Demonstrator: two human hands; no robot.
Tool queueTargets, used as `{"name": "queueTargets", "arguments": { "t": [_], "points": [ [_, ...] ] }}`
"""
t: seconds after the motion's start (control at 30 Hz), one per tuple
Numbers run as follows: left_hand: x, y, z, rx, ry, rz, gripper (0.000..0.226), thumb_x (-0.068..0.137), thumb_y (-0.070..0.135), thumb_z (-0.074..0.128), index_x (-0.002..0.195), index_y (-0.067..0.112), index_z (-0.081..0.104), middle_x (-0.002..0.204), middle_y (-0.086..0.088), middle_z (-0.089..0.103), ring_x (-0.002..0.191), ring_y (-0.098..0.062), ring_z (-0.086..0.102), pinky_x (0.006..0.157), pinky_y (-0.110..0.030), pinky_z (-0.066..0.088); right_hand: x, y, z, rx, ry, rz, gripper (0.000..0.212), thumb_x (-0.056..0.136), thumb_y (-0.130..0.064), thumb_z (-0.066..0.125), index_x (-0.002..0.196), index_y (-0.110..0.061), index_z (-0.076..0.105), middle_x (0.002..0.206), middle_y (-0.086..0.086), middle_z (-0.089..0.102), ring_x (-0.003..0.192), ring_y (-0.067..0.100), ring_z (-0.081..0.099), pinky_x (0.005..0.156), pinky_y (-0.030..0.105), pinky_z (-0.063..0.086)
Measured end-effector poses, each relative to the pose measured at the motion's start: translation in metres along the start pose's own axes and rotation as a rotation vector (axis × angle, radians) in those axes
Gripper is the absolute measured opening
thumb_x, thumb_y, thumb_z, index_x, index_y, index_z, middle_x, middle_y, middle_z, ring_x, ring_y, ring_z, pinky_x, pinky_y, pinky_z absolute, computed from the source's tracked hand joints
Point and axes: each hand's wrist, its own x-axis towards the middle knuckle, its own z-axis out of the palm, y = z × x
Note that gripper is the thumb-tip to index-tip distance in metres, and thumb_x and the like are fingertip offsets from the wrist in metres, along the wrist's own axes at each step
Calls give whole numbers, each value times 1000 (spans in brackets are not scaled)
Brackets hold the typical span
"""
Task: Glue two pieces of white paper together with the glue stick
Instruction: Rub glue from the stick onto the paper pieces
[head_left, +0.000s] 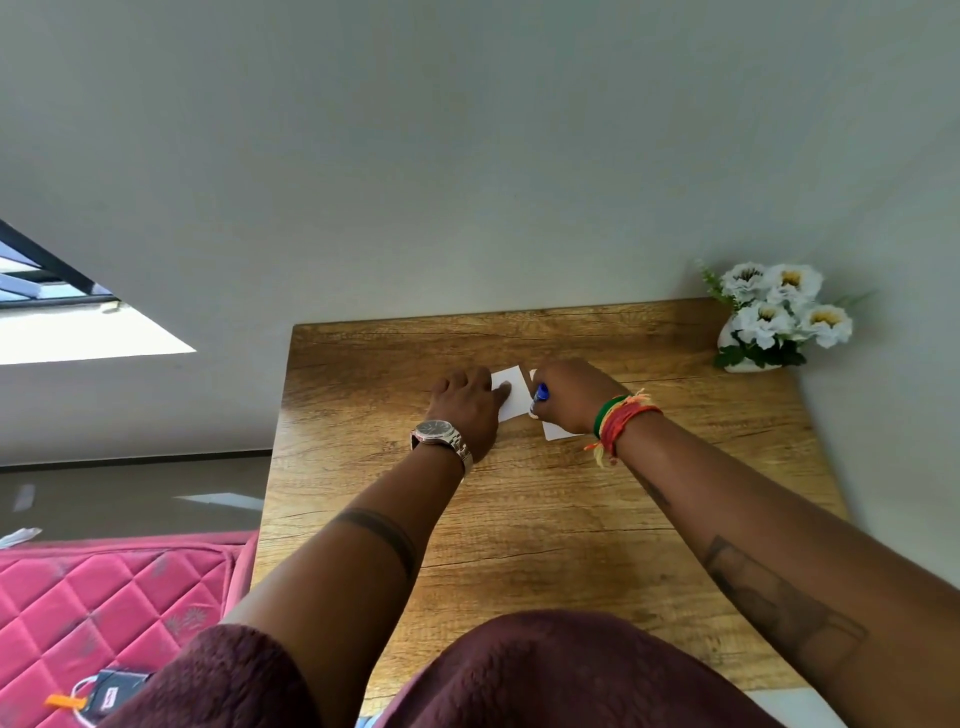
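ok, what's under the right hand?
A white paper piece lies on the wooden table; only its near corner shows past the right hand. That hand holds a blue glue stick. The rest of the sheet is covered.

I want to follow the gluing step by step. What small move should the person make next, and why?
Probably bring the glue stick in the right hand onto the left paper and rub glue on it. The left hand already rests on that paper, the two papers lie side by side, not yet joined, and the right paper is mostly hidden under the right hand. Whether the cap is off cannot be seen.
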Motion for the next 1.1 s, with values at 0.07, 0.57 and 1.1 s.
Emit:
{"name": "queueTargets", "arguments": {
  "t": [0.07,0.57,1.1],
  "points": [
    [1,-2,1,-4,9,9,67,91,32,59,154,29,36,138,-8,43,125,-37,41,101,-49,36,-3,9,0,154,27,83,17,83,-31,76,95,-19,72,97,0,68,83,17,60,70,30,47],
    [7,-1,-4,4,116,2,38,98,43,55,127,19,61,132,-8,58,125,-32,49,100,-43,37,-11,17,5,708,203,266,18,84,-26,75,101,-22,71,95,0,71,82,18,69,72,36,60],
    [-17,-2,13,24,164,-11,47,98,46,51,139,24,54,139,-12,47,123,-34,47,96,-46,40,-3,13,22,458,277,211,20,86,-36,74,99,-22,69,88,-5,67,77,12,61,59,25,47]
  ]
}}
